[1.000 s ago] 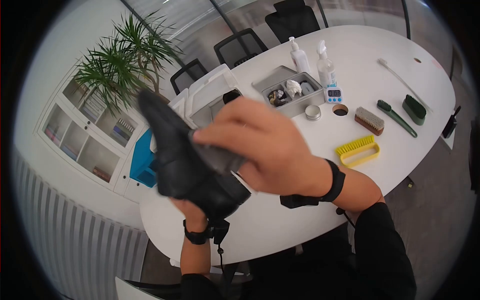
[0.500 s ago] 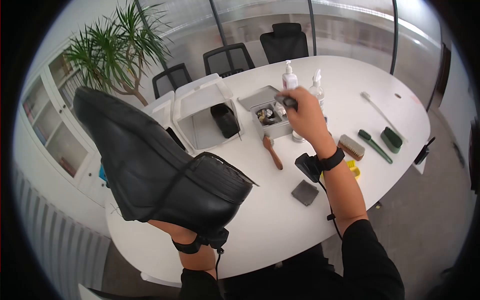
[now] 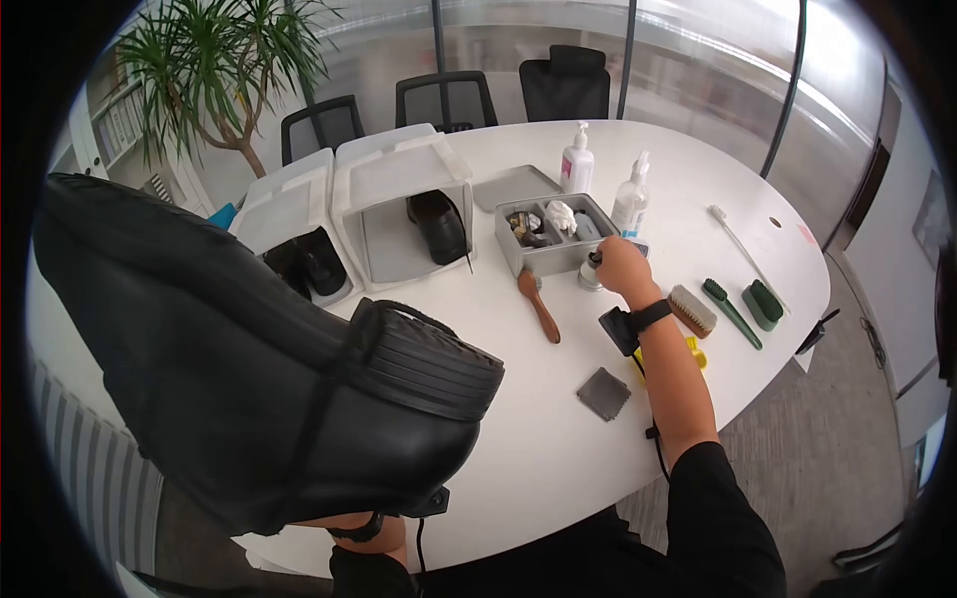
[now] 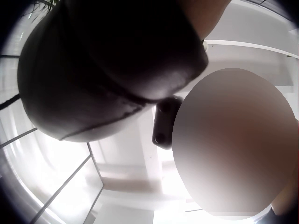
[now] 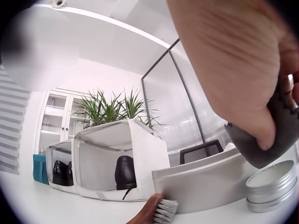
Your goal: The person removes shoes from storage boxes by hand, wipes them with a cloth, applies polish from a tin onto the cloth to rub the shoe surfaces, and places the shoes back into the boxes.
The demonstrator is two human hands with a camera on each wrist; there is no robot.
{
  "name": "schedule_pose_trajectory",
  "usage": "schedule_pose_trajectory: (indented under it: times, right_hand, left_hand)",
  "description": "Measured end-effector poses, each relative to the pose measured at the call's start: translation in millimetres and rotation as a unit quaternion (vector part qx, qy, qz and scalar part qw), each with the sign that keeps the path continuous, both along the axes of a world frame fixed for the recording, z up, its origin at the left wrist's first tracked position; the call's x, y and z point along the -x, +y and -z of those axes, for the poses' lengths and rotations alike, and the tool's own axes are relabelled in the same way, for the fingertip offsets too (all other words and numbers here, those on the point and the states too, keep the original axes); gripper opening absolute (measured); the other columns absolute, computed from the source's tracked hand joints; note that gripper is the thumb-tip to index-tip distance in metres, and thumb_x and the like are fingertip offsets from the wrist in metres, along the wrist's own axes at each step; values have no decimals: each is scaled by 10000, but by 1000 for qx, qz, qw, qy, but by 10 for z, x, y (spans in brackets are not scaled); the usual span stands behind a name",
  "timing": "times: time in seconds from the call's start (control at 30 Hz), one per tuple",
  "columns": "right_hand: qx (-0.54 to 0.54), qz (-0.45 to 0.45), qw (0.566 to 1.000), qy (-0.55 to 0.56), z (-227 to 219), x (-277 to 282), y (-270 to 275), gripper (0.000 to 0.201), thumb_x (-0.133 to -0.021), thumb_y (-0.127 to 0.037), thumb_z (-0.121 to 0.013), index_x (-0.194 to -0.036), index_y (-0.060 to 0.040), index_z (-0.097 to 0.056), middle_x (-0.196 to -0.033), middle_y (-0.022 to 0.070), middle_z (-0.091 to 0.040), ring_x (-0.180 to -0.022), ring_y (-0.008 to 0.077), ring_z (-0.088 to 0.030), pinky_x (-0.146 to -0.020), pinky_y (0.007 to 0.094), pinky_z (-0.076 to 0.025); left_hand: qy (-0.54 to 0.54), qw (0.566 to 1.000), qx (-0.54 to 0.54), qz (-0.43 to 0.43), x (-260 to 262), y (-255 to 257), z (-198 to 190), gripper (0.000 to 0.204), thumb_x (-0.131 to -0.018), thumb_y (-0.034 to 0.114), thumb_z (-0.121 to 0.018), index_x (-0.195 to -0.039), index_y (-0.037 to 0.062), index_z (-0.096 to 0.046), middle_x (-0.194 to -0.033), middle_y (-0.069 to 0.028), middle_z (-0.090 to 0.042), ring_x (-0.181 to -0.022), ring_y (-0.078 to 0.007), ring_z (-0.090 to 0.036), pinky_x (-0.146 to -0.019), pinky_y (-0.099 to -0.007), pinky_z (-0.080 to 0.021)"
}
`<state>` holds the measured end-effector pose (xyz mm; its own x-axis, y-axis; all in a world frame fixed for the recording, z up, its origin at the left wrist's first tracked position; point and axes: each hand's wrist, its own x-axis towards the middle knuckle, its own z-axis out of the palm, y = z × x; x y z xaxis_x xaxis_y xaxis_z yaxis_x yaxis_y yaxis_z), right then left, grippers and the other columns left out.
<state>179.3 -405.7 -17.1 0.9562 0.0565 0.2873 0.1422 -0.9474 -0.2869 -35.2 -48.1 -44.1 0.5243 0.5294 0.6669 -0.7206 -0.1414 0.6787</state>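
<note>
A black shoe (image 3: 249, 379) is held up at the left, sole facing up and toe at the upper left. My left hand (image 3: 344, 520) supports it from below, its fingers hidden by the shoe, which also fills the upper left wrist view (image 4: 112, 60). My right hand (image 3: 626, 271) pinches a dark grey cloth (image 5: 261, 135) just above an open round tin (image 5: 271, 179) of pale contents. The tin (image 3: 590, 277) stands beside the grey metal box (image 3: 550, 261).
Beyond are white bins (image 3: 399, 179) with black shoes, a pump bottle (image 3: 576, 164) and a spray bottle (image 3: 630, 204). A wooden brush (image 3: 539, 309) and a grey cloth (image 3: 604, 394) lie nearer; several brushes, including a green one (image 3: 763, 305), lie at the right.
My right hand has moved off the shoe, rightward past the metal box and down to the tin, still with the cloth. The shoe now appears larger and farther left.
</note>
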Motion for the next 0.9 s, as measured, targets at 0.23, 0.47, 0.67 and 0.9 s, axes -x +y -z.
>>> schedule_pose_trajectory:
  times: [0.23,0.47,0.67,0.9]
  right_hand:
    - [48,-45,998,-8,284,-79,64,153,-781,-30,-619,-894,13,-712,-1014,217,-712,-993,411,-677,-855,480,-550]
    - [83,-39,996,9,159,-41,95,152,-800,-61,-643,-909,17,-714,-1024,233,-717,-994,403,-698,-837,491,-577]
    - [-87,-90,974,-189,-509,347,238,268,-794,53,-581,-998,-21,-737,-1025,184,-672,-976,398,-658,-831,473,-534]
    - [-392,-294,826,-279,-1246,1231,472,272,-871,85,-621,-1106,-11,-718,-1000,86,-664,-887,184,-632,-810,281,-496]
  left_hand:
    - [26,994,-2,108,-104,-84,-12,484,-1092,272,-466,-1461,-35,-404,-1396,-168,-573,-1160,-286,-645,-961,-413,-584]
    - [45,982,-7,184,-135,-120,-101,472,-1093,256,-464,-1456,-40,-408,-1393,-171,-574,-1157,-282,-647,-957,-408,-586]
    - [39,982,-22,183,-12,162,-364,461,-1094,242,-462,-1451,-45,-412,-1392,-174,-575,-1154,-279,-648,-953,-404,-588]
    - [93,961,-228,124,-12,-284,-876,532,-835,212,-722,-1311,-8,-633,-1330,-176,-652,-1223,-333,-621,-1065,-447,-440]
